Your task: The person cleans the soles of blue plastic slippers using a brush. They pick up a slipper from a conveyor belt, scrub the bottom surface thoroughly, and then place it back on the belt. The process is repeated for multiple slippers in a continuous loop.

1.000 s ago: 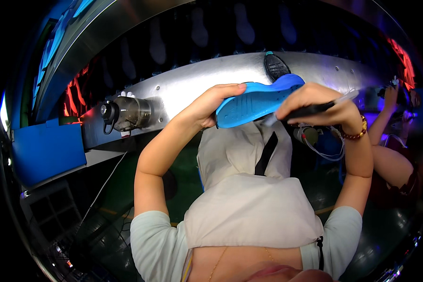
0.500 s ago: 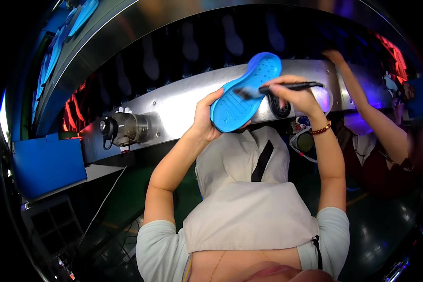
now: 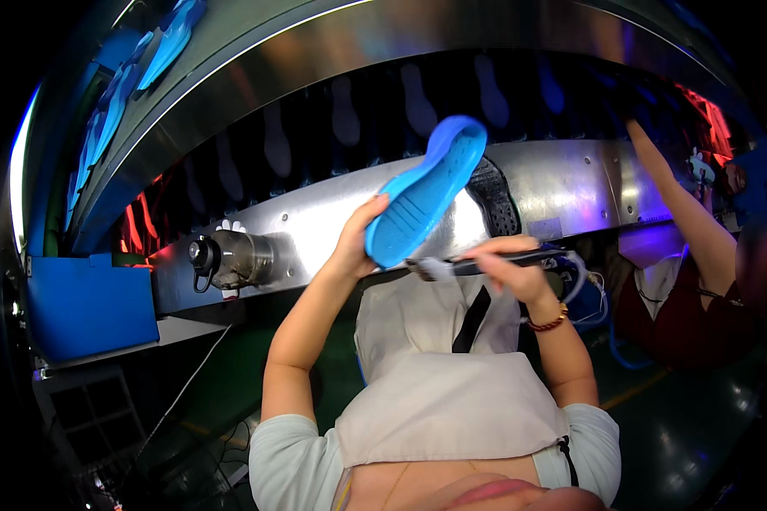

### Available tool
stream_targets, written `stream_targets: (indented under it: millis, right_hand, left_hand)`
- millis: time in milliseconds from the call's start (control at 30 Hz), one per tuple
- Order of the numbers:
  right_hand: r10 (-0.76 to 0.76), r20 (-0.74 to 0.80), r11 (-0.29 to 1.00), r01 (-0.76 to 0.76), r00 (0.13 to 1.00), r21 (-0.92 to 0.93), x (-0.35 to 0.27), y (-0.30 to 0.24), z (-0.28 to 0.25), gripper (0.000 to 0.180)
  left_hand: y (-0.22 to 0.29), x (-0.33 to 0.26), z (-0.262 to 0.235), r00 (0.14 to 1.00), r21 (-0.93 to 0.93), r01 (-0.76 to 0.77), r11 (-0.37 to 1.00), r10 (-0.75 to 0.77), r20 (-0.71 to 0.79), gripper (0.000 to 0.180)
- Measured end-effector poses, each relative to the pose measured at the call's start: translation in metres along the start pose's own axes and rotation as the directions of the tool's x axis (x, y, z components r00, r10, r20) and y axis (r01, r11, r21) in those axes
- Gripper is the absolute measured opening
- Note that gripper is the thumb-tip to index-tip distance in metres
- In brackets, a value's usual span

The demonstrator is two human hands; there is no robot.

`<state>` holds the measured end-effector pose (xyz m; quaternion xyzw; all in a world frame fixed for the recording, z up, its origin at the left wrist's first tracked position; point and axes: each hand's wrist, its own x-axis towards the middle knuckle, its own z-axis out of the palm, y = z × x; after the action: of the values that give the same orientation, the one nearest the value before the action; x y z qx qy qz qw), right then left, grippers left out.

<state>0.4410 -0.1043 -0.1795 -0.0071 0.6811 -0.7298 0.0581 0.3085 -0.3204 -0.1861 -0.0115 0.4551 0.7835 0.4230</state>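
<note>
Clasping blue sole [image 3: 426,200] tilted over the table [image 3: 315,228] in left hand [image 3: 358,242], gripping brush [image 3: 463,267] in right hand [image 3: 515,267], just beside the blue sole's lower end, near black sole [image 3: 493,198].

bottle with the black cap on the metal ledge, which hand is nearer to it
Left. The left hand is to the right of the bottle, apart from it, holding the blue sole; the right hand is farther right, holding a brush.
</note>
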Motion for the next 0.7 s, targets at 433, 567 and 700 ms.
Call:
stream_targets:
  millis: [433, 567, 700]
  right_hand:
    - [0.245, -0.742, 0.845, 0.239, 0.624, 0.479, -0.032, 0.066, -0.052, 0.026]
    - [0.332, -0.721, 0.805, 0.217, 0.608, 0.553, -0.030, 0.076, -0.052, 0.025]
    - [0.428, -0.677, 0.758, 0.170, 0.599, 0.629, -0.014, 0.086, -0.055, 0.022]
  left_hand:
    - [0.229, 0.075, 0.031, 0.629, -0.740, -0.507, 0.442, 0.777, 0.032, 0.080]
    - [0.222, 0.091, 0.048, 0.470, -0.290, -0.860, 0.420, 0.873, -0.129, 0.085]
    - [0.191, 0.097, 0.070, -0.006, 0.723, -0.580, -0.375, 0.889, 0.457, 0.040]
